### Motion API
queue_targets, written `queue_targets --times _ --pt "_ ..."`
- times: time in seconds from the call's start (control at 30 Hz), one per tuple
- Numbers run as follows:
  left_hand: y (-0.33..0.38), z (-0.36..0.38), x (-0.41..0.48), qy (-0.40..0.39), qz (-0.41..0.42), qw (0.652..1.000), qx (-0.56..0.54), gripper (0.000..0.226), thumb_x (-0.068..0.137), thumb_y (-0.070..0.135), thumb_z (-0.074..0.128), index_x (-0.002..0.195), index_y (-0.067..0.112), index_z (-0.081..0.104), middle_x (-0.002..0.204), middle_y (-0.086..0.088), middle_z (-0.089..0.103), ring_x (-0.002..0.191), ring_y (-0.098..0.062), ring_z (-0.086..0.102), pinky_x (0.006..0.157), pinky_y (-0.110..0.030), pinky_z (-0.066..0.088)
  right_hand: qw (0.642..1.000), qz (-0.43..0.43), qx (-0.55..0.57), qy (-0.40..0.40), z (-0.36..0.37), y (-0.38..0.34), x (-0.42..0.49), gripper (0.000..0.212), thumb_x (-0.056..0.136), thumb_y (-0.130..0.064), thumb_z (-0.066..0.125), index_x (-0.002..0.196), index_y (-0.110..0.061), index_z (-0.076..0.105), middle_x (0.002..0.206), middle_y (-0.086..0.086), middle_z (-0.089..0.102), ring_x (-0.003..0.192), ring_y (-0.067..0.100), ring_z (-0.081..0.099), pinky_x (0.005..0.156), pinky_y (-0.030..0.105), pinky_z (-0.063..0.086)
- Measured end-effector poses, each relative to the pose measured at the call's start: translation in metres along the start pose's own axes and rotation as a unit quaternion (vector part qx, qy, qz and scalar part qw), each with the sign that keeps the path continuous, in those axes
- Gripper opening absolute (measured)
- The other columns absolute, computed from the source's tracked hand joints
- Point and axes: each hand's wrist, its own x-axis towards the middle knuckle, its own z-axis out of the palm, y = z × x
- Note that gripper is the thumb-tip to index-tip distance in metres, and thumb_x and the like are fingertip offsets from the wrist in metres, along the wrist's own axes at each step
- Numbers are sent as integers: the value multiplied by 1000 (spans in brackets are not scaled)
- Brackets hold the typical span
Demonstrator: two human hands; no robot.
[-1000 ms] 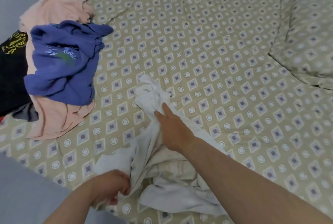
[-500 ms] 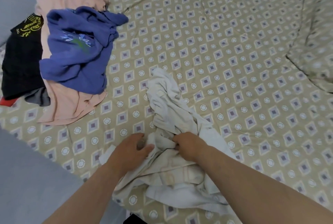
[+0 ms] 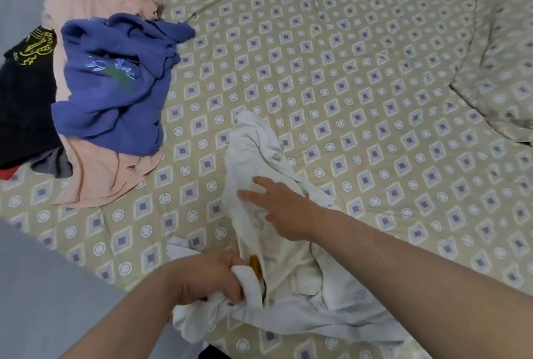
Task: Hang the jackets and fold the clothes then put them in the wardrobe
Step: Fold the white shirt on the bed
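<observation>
The white garment (image 3: 261, 162) lies crumpled on the patterned bedsheet (image 3: 346, 70), near the bed's front edge. It is pale, creased, and bunched into a long ridge running away from the person; a small amber item (image 3: 255, 264) shows on it beside the left hand, its nature unclear. The left hand (image 3: 210, 277) is closed in a fist around a bunch of the garment's near edge. The right hand (image 3: 284, 208) rests flat on the garment, fingers spread and extended, gripping nothing.

The garment's type cannot be determined; its lower part is covered by the right forearm. The pile of clothes (image 3: 95, 84) at left (blue, pink, black) is cut off by the frame edge. A pillow (image 3: 501, 70) is partly cropped at right.

Compared with half a second earlier, the right hand has released its pinch and moved forward, and the left hand has drawn back toward the bed edge.
</observation>
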Motion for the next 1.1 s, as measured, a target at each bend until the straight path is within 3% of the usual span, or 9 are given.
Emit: queue_targets --times 0.2,0.3,0.4,0.47,0.53,0.67,0.77,0.97,1.1 --pt "0 -4 -31 -16 4 998 64 30 70 1 69 69 30 78 79 -1 72 74 -7 64 66 -18 48 976 -52 -154 -146 14 -33 26 84 95 -8 58 154 -49 14 167 -4 -12 147 34 20 110 47 35" --pt "-2 -16 -48 3 7 996 88 39 75 0 70 64 37 75 74 15 72 73 5 64 65 -10 45 975 -71 -165 -132 24 -53 35 97 91 -9 66 156 -45 5 165 -5 -23 145 33 25 108 46 37" --pt "7 -30 -59 20 24 994 103 50 77 -8 69 60 39 75 70 18 71 71 7 64 69 -10 46 974 -94 -159 -132 25 -75 45 75 90 -18 69 152 -36 32 167 5 3 137 34 35 106 44 41" --pt "22 -42 -69 25 57 993 99 50 74 -12 68 61 35 77 70 14 72 70 3 65 71 -14 48 965 -126 -210 -89 16 -82 48 35 91 -22 65 126 -24 63 147 8 41 123 33 44 95 38 44" --pt "40 -57 -81 46 104 990 82 40 65 -7 67 59 31 77 67 11 70 67 -1 63 69 -18 48 956 -140 -259 14 1 -73 47 16 91 -24 61 104 -18 68 120 4 58 107 29 49 85 35 42" --pt "66 -72 -113 57 200 977 45 23 51 8 68 54 31 71 58 13 62 54 -1 55 58 -14 44 936 -187 -253 159 -37 -35 22 11 77 -22 71 78 -11 70 105 7 70 98 33 60 81 40 45" --pt "77 -68 -133 74 245 967 9 14 49 12 70 52 26 70 55 12 59 49 -1 51 52 -11 42 931 -204 -240 186 -60 -14 -14 12 67 -14 81 65 -12 69 93 5 75 105 33 68 94 44 51" --pt "144 -62 -167 292 278 913 -70 30 65 -5 64 56 22 73 58 2 63 55 -12 60 52 -19 46 942 -134 -285 118 -131 -23 -98 17 80 -23 76 89 -9 76 140 7 59 143 28 41 121 45 14" --pt "213 -43 -212 343 356 867 -66 32 75 -7 65 69 22 74 67 4 69 63 -10 65 57 -22 51 933 -85 -323 130 -193 -40 -145 20 89 -31 61 99 -19 73 131 -4 64 144 19 38 122 36 -3"
